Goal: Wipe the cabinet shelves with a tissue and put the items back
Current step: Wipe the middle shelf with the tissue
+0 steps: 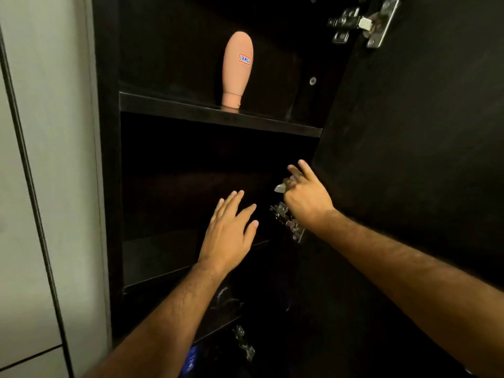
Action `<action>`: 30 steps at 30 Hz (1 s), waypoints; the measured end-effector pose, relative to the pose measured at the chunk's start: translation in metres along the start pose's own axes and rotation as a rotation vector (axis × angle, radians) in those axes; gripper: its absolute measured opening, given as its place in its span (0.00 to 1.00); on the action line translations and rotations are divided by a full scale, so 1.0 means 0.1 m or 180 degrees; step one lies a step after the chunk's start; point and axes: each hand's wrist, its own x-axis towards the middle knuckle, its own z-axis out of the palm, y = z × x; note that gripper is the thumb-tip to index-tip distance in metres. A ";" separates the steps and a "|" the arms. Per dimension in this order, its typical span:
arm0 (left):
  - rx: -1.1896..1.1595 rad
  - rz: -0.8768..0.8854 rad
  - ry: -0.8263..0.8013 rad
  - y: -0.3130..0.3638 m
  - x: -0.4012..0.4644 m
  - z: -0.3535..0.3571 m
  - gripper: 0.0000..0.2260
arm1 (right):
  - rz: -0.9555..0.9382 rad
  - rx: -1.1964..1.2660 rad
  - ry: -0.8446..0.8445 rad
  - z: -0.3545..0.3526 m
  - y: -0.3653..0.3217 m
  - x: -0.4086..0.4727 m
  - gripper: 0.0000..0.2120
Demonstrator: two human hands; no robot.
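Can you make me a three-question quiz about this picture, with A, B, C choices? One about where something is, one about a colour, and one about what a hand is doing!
1. Where does the bottle stand?
A. on the upper shelf
B. on the floor
C. in a hand

2. What colour is the bottle?
A. green
B. peach pink
C. blue

3. What is the right hand doing?
A. holding a white tissue
B. resting flat on the wall
C. gripping the bottle

Answers:
1 A, it stands cap down on the upper shelf.
2 B, its whole body is peach pink.
3 A, the white tissue pokes out from its curled fingers, while the left hand is open.
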 end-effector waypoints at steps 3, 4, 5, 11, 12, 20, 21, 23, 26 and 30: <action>-0.0094 -0.0084 -0.0205 0.02 -0.01 -0.02 0.22 | 0.0107 -0.0030 0.0498 -0.13 0.22 0.01 0.06; -0.0113 -0.0093 -0.0279 0.03 -0.02 -0.02 0.23 | 0.0215 -0.0015 0.0679 -0.20 0.30 0.02 0.02; -0.0122 -0.0096 -0.0333 0.03 -0.02 -0.02 0.24 | 0.0351 -0.0009 0.0802 -0.26 0.37 0.04 0.03; -0.0199 -0.0124 -0.0509 0.01 -0.02 -0.02 0.25 | 0.0816 0.0379 0.0507 -0.49 0.41 0.07 0.10; -0.0200 -0.0109 -0.0507 0.01 -0.02 -0.02 0.25 | 0.0997 0.0517 0.0479 -0.52 0.38 0.08 0.11; -0.0401 -0.0158 -0.0547 -0.01 -0.01 0.00 0.28 | 0.1626 0.1216 0.0163 -0.64 0.12 0.20 0.16; -0.0414 -0.0135 -0.0538 -0.01 -0.01 0.00 0.29 | 0.1601 0.1209 0.0173 -0.64 0.11 0.21 0.17; -0.0422 -0.0103 -0.0496 -0.01 -0.01 0.01 0.30 | 0.1493 0.1133 0.0211 -0.65 0.11 0.24 0.17; -0.0458 -0.0133 -0.0464 -0.03 0.00 0.01 0.31 | 0.1338 0.1024 0.0226 -0.62 0.12 0.30 0.15; -0.0510 -0.0237 -0.0457 -0.04 0.00 0.01 0.33 | 0.1519 0.1342 0.0152 -0.62 0.10 0.42 0.11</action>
